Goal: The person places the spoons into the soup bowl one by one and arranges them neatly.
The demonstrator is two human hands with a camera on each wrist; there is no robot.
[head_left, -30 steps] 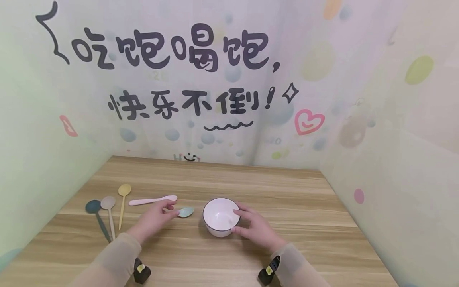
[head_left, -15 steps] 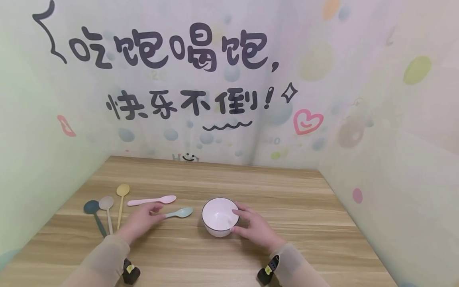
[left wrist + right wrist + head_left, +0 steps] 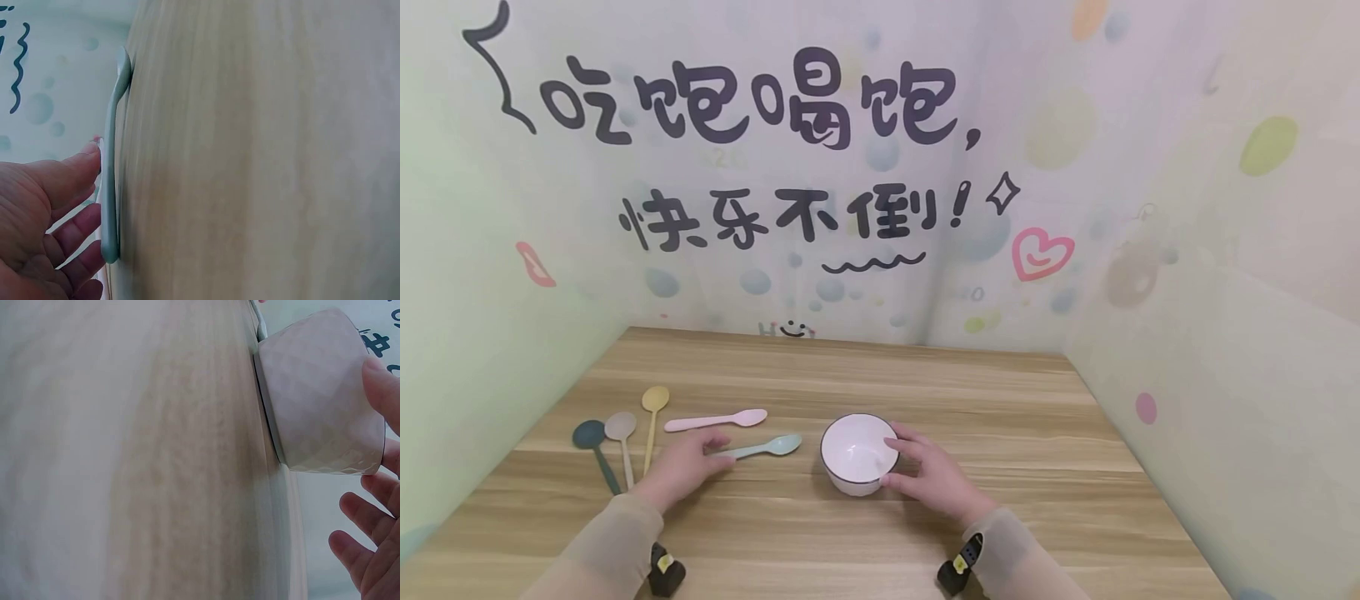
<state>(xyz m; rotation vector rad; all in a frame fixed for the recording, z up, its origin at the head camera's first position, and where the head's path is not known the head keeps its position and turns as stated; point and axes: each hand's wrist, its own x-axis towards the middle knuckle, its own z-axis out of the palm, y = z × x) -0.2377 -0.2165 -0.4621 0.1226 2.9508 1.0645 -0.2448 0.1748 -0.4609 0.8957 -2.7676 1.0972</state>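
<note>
A pale green spoon (image 3: pixel 767 450) lies on the wooden table, its bowl end toward the right. My left hand (image 3: pixel 685 467) is at its handle end, thumb beside the handle and fingers loosely bent. In the left wrist view the spoon (image 3: pixel 109 169) rests along the tabletop, with the fingers (image 3: pixel 81 225) spread behind it. To the right stands a white bowl (image 3: pixel 850 454) with a dark rim, upright. My right hand (image 3: pixel 940 475) holds its right side, one finger over the rim and the thumb lower at the rim's outside. The remaining fingers (image 3: pixel 359 512) reach past the bowl.
A pink spoon (image 3: pixel 715 421) lies just beyond the green one. Farther left are a yellow spoon (image 3: pixel 655 400), a beige spoon (image 3: pixel 621 427) and a dark teal spoon (image 3: pixel 591 435). A printed backdrop (image 3: pixel 820 292) rises behind the table (image 3: pixel 962 375).
My left hand has drawn back left along the green spoon, uncovering more of its handle. The spoon stays in place. The right hand and bowl hold still.
</note>
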